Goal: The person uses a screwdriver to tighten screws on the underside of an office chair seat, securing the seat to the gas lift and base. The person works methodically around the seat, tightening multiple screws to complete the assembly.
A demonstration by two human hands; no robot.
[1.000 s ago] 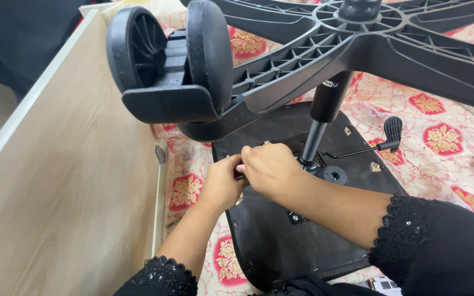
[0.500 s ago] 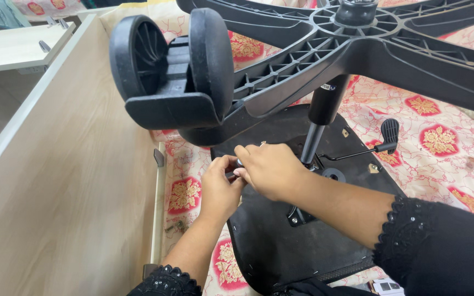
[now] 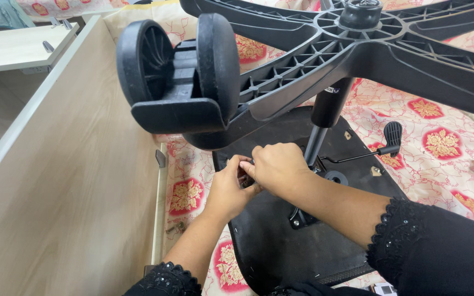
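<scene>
Both hands meet over the upturned black seat [image 3: 281, 246], just left of the gas cylinder [image 3: 325, 109]. The left hand [image 3: 229, 189] curls its fingers around something small and dark at the seat plate; what it is cannot be told. The right hand [image 3: 275, 167] lies closed over the same spot, touching the left. The caster [image 3: 179, 74] hangs above them, on the star base [image 3: 368, 49]. A lever [image 3: 382, 142] sticks out right.
</scene>
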